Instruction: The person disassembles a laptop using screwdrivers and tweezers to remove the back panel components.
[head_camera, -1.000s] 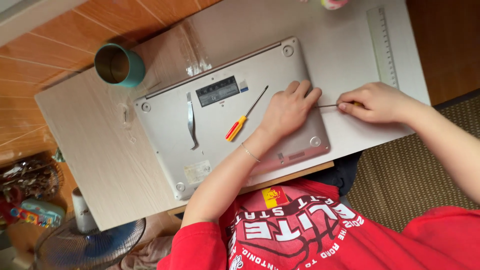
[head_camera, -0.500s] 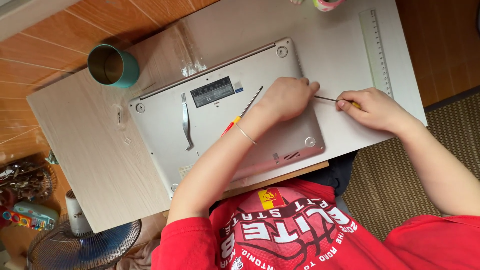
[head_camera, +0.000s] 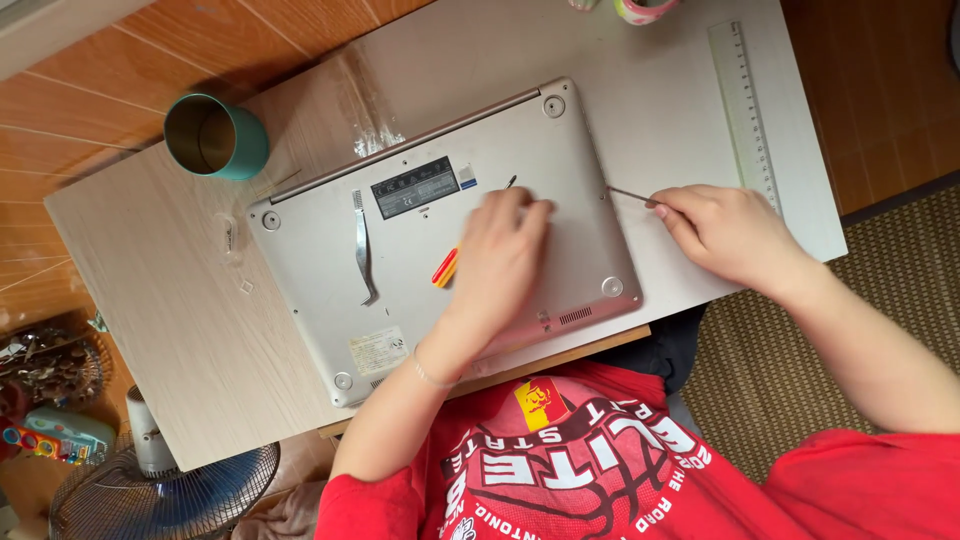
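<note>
Head view: your left hand (head_camera: 497, 262) flat, fingers together on laptop (head_camera: 440, 240); right hand (head_camera: 728, 235) pinching thin tool (head_camera: 630, 194) at edge. Risk: tool slips, scratches casing; screwdriver (head_camera: 447, 266) rolls off.

- One view only is given, from a head-worn camera, pointed steeply down over the pale wooden table (head_camera: 150, 300).
- The red-shirted torso is seen at the lower edge, close; both forearms are framed.
</note>
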